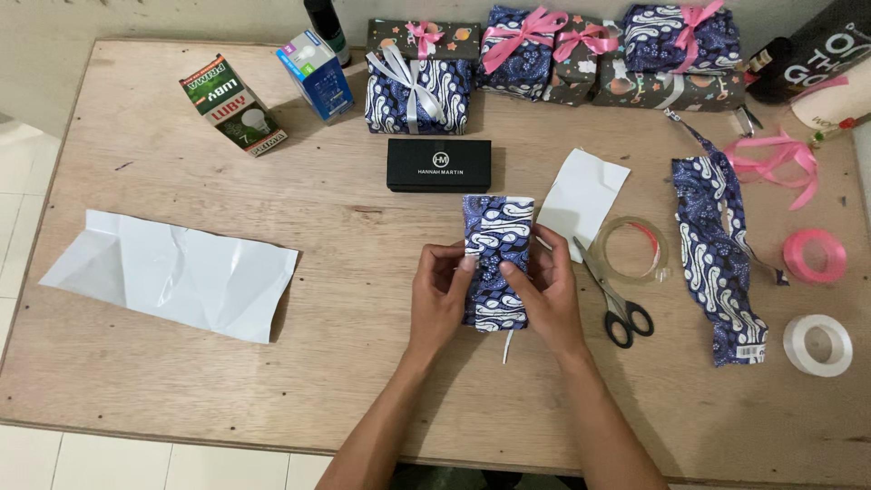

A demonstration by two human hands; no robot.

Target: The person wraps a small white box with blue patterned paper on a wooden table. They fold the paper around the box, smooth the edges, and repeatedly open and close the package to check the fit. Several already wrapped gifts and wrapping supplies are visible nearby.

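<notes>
I have a small box wrapped in blue-and-white patterned paper lying on the wooden table, held between both hands. My left hand presses its thumb against the box's left edge, fingers closed onto the paper; my right hand clamps the right side, fingers folded over the wrap. The paper already covers the whole box as far as I can see, so I judge the wrapping nearly finished; no ribbon is tied on it yet, though a thin white strip pokes out from under its near end. Just right of my right hand lie black-handled scissors and a clear tape roll, with a white paper scrap beyond them. Further right are a leftover strip of patterned paper, a pink ribbon roll and a white ribbon roll. Directly beyond the grip sits a black box, and behind that a row of finished, ribboned gifts. Well to the left lies a white paper sheet.
</notes>
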